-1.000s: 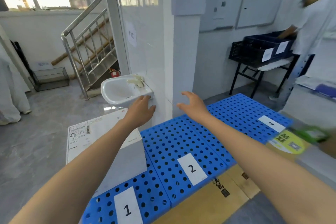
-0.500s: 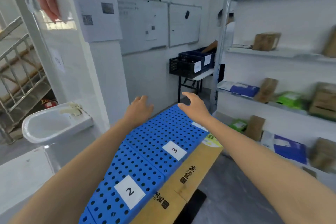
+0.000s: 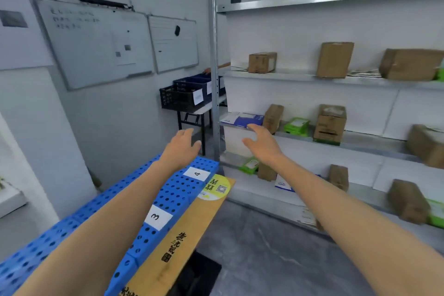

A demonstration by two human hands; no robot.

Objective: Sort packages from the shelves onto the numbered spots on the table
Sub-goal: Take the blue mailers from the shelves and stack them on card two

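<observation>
Both arms reach forward, empty. My left hand (image 3: 181, 145) hovers above the far end of the blue perforated table top (image 3: 173, 190), near the white label 4 (image 3: 197, 174); label 3 (image 3: 156, 217) lies closer to me. My right hand (image 3: 260, 143) has relaxed, spread fingers and hangs in front of the metal shelf unit (image 3: 300, 77), just below a blue and white flat package (image 3: 242, 119) on the middle shelf. Brown cardboard boxes (image 3: 334, 59) and green packets (image 3: 296, 125) stand on the shelves.
A metal upright post (image 3: 213, 67) marks the shelf's left edge, close to the table's far corner. Behind it, dark crates (image 3: 182, 97) sit on a small folding table. Whiteboards (image 3: 96, 41) hang on the left wall. Grey floor (image 3: 276, 255) lies between table and shelves.
The view has swung right from the sink and the white package at spot 1 to the shelves. Both hands stay empty and outstretched, now nearer the shelf unit.
</observation>
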